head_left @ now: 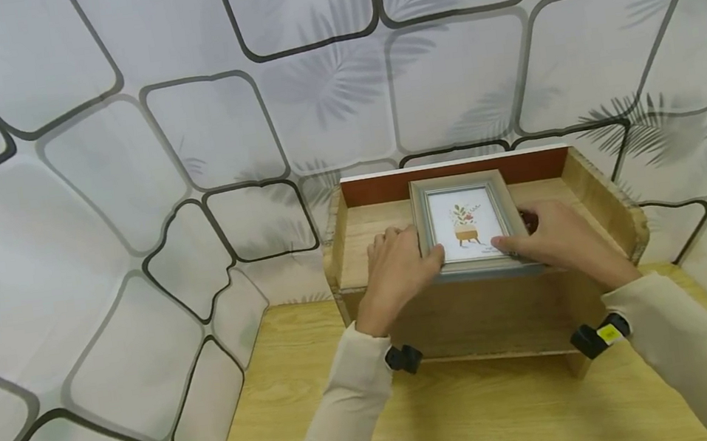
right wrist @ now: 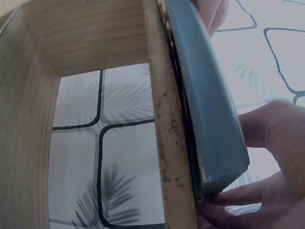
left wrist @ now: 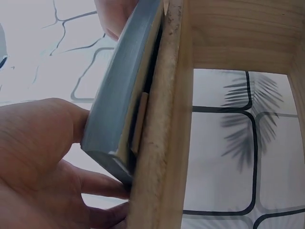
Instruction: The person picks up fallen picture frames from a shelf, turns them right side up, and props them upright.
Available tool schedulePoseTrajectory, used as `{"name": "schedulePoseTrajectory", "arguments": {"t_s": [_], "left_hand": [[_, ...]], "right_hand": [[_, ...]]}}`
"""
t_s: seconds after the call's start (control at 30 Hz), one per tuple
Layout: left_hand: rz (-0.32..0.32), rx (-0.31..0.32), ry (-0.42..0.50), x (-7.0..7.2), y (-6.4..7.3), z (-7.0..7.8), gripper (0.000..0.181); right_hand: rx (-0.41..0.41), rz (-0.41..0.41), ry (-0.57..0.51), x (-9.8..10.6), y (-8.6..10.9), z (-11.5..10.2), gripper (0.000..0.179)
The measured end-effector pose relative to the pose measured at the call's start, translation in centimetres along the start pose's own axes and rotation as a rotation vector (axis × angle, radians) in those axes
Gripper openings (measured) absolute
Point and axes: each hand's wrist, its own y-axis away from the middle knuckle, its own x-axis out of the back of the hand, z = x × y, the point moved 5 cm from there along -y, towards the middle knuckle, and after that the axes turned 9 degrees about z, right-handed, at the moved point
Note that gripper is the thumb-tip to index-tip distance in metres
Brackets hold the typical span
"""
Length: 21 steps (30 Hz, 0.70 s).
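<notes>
Both hands hold a picture frame (head_left: 462,210) with grey-blue edges over the top board of a wooden shelf (head_left: 363,223). Its print shows a plant in an orange pot. At the left side my left hand (head_left: 396,267) grips it, thumb on the front border. My right hand (head_left: 553,235) grips the right side, its thumb over the lower corner of the print. In the left wrist view the frame's lower edge (left wrist: 119,90) lies along the shelf's front edge (left wrist: 159,109), with a thin brown strip (left wrist: 139,123) between them. Fingers reach under the frame's corner in both wrist views.
The shelf has raised sides (head_left: 605,198) and a red-brown back strip (head_left: 383,188). Below its top is an open compartment (head_left: 480,319). It stands on a light wood-grain table (head_left: 486,411), against walls (head_left: 338,103) patterned with dark lines and leaves.
</notes>
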Motion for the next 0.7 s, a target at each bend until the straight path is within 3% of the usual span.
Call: {"name": "schedulePoseTrajectory", "arguments": {"t_s": [0.13, 0.37, 0.6, 0.7], "left_hand": [[0.021, -0.009, 0.032, 0.4, 0.0, 0.3, 0.03], [0.093, -0.026, 0.033, 1.0, -0.1, 0.9, 0.029], [0.192, -0.051, 0.03, 1.3, -0.5, 1.8, 0.03], [0.222, -0.037, 0.07, 1.4, -0.8, 2.0, 0.04]], "right_hand": [[0.024, 0.036, -0.035, 0.3, 0.1, -0.4, 0.061], [0.056, 0.174, -0.08, 1.2, -0.1, -1.3, 0.053], [-0.018, 0.265, -0.021, 1.9, -0.1, -2.1, 0.078], [-0.033, 0.341, -0.013, 2.3, -0.1, -2.4, 0.079]]}}
